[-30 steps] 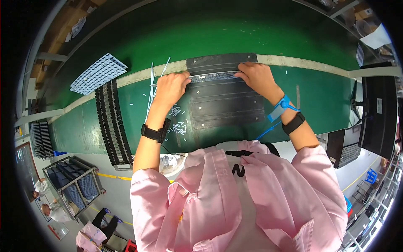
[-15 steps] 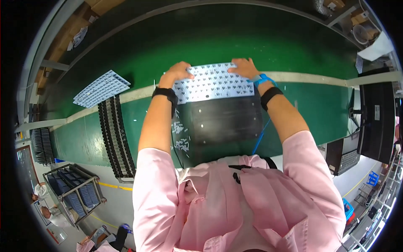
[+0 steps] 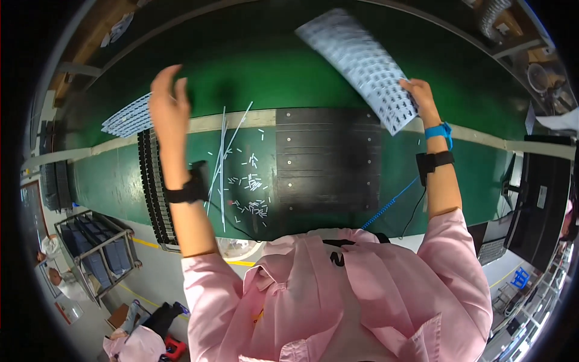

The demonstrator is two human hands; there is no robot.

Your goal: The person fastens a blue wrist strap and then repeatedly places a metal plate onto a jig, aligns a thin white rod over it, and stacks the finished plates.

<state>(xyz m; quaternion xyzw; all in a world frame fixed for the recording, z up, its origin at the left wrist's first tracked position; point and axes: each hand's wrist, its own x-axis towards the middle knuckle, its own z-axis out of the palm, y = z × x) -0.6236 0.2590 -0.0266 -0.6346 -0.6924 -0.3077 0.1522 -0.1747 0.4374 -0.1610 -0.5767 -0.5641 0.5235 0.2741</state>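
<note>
My right hand grips the near right end of a thin white keyboard-shaped sheet with rows of dark marks. The sheet slants away to the far left over the green bench, its far end blurred. On the left, my left hand is raised, thumb and fingers apart, with nothing in it. Behind it lie similar white sheets, partly hidden by the hand. The black plate with small screws lies bare in front of me.
Long thin white strips and many short white pieces lie left of the plate. A black toothed rack stands further left. A blue coiled cord runs near my right arm. People and a cart are at the lower left.
The white sheet has left the black plate and swung to the far right in my right hand. My left hand has let go of it and moved left toward the other sheets.
</note>
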